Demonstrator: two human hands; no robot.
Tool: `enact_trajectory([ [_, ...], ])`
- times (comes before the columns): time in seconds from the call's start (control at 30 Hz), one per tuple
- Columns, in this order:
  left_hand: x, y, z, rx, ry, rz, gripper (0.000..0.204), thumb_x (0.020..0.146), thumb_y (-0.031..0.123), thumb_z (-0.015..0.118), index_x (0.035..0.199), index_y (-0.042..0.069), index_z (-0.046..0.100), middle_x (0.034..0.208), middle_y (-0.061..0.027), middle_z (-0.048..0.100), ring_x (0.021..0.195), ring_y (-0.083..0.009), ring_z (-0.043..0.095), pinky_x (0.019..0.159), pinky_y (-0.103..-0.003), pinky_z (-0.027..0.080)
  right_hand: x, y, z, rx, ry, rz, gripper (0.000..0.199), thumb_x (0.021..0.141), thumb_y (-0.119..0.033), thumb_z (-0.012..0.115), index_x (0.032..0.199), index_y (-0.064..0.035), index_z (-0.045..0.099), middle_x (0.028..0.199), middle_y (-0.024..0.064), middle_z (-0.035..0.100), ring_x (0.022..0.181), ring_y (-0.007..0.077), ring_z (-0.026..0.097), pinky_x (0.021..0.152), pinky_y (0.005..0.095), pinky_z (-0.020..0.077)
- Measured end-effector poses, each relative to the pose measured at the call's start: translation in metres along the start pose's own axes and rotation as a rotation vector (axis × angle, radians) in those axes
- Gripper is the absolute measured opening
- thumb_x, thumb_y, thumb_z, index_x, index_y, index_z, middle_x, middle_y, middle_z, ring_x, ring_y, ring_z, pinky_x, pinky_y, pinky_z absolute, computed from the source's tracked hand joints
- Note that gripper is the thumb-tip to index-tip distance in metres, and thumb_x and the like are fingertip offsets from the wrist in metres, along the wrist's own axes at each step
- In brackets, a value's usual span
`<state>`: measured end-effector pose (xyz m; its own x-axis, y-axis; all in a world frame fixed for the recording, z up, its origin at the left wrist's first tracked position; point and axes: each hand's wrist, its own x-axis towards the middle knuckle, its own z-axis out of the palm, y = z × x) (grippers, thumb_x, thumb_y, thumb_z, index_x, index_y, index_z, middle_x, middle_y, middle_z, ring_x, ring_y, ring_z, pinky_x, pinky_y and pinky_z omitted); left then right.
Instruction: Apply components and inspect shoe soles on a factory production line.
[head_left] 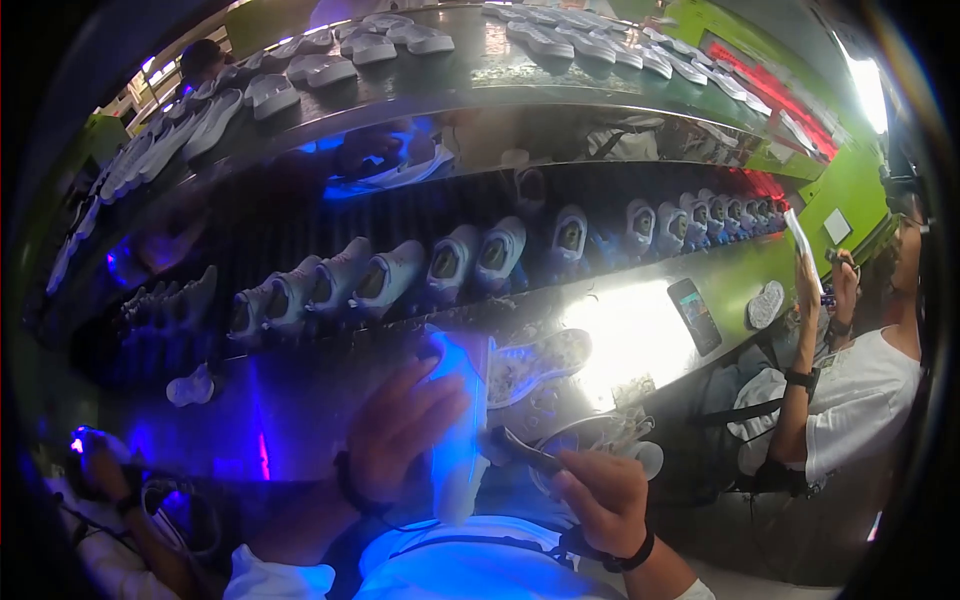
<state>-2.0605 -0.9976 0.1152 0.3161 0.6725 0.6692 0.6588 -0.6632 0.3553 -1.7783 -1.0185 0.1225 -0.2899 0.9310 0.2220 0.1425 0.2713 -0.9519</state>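
A long, pale shoe sole, washed in blue light, stands tilted in front of my chest. My left hand grips its left side, with the fingers lying along the edge; the thumb is hard to make out. In my right hand, a dark-handled brush is pinched, its head beside the sole's right edge. Whether the bristles touch is unclear. Just beyond, another sole lies on the metal table. A bowl sits behind the brush, partly hidden by my right hand.
Several white shoes stand in a row on a dark conveyor beyond the table. Pale soles line the upper shelf. A phone lies at right, with a cup nearer. Co-workers sit at right and lower left.
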Motion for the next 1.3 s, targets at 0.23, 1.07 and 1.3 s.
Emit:
enact_trajectory([
  [0.23,0.003,0.000,0.000,0.024,0.000,-0.062,0.040,0.090,0.019,0.073,0.127,0.006,0.074,0.132,-0.0163,0.070,0.125,-0.0383,0.066,0.108,-0.050,0.053,-0.005,-0.005,0.005,-0.167,-0.021,0.061,0.025,0.095,-0.017,0.070,0.103,0.0072,0.074,0.072,0.0138,0.065,0.061,0.0215,0.062,0.059,0.0315,0.0456],
  [1.07,0.004,-0.002,-0.011,0.069,-0.125,-0.343,0.061,0.058,-0.001,0.073,0.119,0.002,0.070,0.123,-0.0175,0.072,0.110,-0.0383,0.070,0.094,-0.046,0.058,-0.016,0.006,0.035,-0.298,0.162,-0.172,0.022,0.091,-0.004,0.073,0.110,0.0056,0.075,0.077,0.0127,0.068,0.062,0.0214,0.065,0.057,0.0302,0.0473],
  [1.3,0.002,-0.005,-0.020,0.051,-0.256,-0.353,0.049,0.065,0.015,0.085,0.111,0.006,0.069,0.116,-0.0167,0.072,0.098,-0.0387,0.072,0.081,-0.048,0.058,0.004,-0.014,0.013,-0.456,0.064,-0.234,0.023,0.085,-0.003,0.076,0.108,0.0021,0.076,0.078,0.0125,0.069,0.061,0.0232,0.065,0.055,0.0324,0.0477],
])
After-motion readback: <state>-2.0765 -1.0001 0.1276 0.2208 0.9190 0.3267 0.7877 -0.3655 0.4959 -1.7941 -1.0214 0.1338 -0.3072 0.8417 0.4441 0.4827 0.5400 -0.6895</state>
